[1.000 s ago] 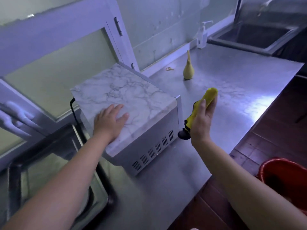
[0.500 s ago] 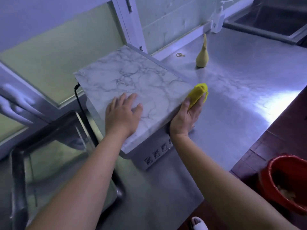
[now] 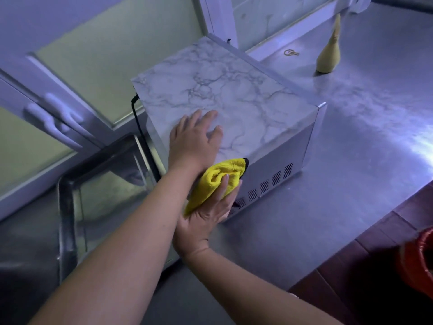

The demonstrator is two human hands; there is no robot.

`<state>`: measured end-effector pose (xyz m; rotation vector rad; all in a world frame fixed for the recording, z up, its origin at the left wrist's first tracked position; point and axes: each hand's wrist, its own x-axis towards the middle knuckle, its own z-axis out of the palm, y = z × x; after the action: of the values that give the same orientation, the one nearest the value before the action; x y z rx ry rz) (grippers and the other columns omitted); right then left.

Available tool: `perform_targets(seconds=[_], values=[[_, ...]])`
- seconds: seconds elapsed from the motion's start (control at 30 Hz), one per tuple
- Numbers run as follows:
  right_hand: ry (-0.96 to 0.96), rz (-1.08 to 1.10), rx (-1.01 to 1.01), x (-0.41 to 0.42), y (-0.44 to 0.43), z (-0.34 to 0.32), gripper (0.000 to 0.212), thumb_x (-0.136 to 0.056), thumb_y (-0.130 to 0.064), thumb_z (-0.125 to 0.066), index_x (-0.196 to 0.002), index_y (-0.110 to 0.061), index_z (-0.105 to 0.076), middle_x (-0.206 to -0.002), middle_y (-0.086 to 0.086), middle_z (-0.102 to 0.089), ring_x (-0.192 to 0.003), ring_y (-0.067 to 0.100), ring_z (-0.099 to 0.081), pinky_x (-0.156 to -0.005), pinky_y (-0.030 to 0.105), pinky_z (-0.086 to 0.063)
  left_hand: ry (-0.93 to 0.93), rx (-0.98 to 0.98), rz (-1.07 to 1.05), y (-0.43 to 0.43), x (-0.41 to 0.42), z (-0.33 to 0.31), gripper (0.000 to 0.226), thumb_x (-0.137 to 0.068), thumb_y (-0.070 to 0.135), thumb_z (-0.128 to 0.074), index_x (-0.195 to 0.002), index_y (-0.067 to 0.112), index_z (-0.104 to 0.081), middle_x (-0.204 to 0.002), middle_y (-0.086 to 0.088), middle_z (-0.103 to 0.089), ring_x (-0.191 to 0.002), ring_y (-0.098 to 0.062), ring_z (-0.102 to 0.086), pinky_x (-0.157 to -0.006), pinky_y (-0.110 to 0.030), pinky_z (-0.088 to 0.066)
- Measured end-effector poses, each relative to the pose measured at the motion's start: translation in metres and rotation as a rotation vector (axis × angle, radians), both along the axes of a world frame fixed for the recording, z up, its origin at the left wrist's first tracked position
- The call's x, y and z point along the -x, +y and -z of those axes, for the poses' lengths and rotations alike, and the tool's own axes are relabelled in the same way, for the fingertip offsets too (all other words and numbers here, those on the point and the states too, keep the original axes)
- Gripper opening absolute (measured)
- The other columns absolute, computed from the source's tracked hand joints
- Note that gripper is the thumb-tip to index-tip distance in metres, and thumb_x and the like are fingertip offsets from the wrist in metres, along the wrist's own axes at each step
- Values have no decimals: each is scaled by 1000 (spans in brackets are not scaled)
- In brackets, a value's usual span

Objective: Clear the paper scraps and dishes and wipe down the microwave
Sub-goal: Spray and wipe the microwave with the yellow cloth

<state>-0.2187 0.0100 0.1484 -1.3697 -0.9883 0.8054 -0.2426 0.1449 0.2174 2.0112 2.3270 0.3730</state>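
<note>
The microwave has a marble-patterned top and a vented metal side, and stands on the steel counter. My left hand lies flat on the near part of its top, fingers spread. My right hand grips a bunched yellow cloth and holds it against the microwave's near edge, just under my left wrist. The microwave's lower near corner is hidden behind my hands.
A steel sink basin lies left of the microwave, with a black power cord running down behind it. A pear-shaped yellow object and a small ring sit on the counter behind. A red bucket stands on the floor at right.
My right hand has carried the yellow cloth from the microwave's right front corner leftward along the edge to just below my left wrist. My left hand has stayed on the top.
</note>
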Motion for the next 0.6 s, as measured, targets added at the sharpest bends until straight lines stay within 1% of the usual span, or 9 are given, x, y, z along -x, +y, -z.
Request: perform_targets(seconds=[0.17, 0.23, 0.3, 0.37, 0.43, 0.47, 0.5, 0.53, 0.6], values=[[19, -27, 179, 14, -9, -6, 119, -72, -20, -83, -149, -47, 4, -165, 2, 5, -151, 37, -14, -114, 54, -14, -38, -24, 2, -4, -1, 1, 53, -96, 53, -33, -147, 40, -41, -160, 3, -32, -149, -22, -22, -123, -41, -13], [50, -127, 300, 7, -14, -13, 120, -76, -11, -75, -147, -50, 13, -161, -6, 19, -153, 28, -2, -118, 48, -9, -54, -11, 16, -4, 0, -1, 55, -96, 53, -32, -147, 38, -41, -160, 4, -32, -150, -19, -21, -123, -41, -13], [95, -276, 270, -11, -25, -11, 115, -73, -1, -59, -146, -54, 12, -157, -13, 26, -151, 7, 12, -119, 28, 4, -67, -3, 24, -5, 1, -3, 58, -94, 53, -31, -147, 35, -42, -160, 5, -33, -150, -17, -22, -123, -41, -14], [250, -429, 233, -40, -37, -5, 108, -71, 8, -48, -144, -56, -1, -163, -14, 10, -148, -5, 6, -120, 19, 1, -77, -7, 15, -5, 1, -3, 58, -93, 52, -32, -146, 35, -44, -159, 5, -35, -150, -17, -23, -123, -40, -14], [460, -570, 399, -73, -44, -2, 98, -78, 6, -43, -138, -67, -18, -152, -14, -39, -138, 5, -38, -116, 36, -33, -87, -6, -3, -5, 1, -3, 55, -93, 52, -35, -145, 36, -45, -159, 5, -35, -149, -17, -24, -123, -39, -14], [526, -613, 553, -86, -44, 3, 90, -80, 1, -42, -129, -73, -30, -128, -13, -60, -114, 10, -59, -97, 38, -50, -94, -5, -9, -5, 2, -3, 55, -93, 53, -35, -145, 37, -45, -159, 6, -35, -149, -18, -24, -123, -39, -14], [620, -656, 747, -100, -41, 8, 82, -78, 0, -42, -124, -69, -41, -106, -6, -67, -90, 14, -66, -80, 36, -56, -98, -5, -11, -5, 2, -4, 55, -93, 53, -35, -145, 37, -45, -159, 6, -35, -149, -18, -24, -123, -40, -15], [759, -686, 930, -113, -37, 13, 74, -78, 1, -41, -127, -53, -50, -97, 5, -67, -80, 22, -66, -74, 38, -58, -100, -3, -11, -5, 2, -4, 55, -93, 53, -35, -144, 37, -46, -158, 6, -36, -149, -18, -25, -123, -40, -15], [1033, -710, 1168, -139, -27, 18, 45, -81, 3, -36, -119, -7, -59, -94, 20, -67, -80, 36, -67, -80, 47, -58, -103, -8, -15, -5, 0, -5, 52, -95, 51, -37, -144, 36, -47, -158, 6, -36, -148, -18, -26, -123, -40, -16]])
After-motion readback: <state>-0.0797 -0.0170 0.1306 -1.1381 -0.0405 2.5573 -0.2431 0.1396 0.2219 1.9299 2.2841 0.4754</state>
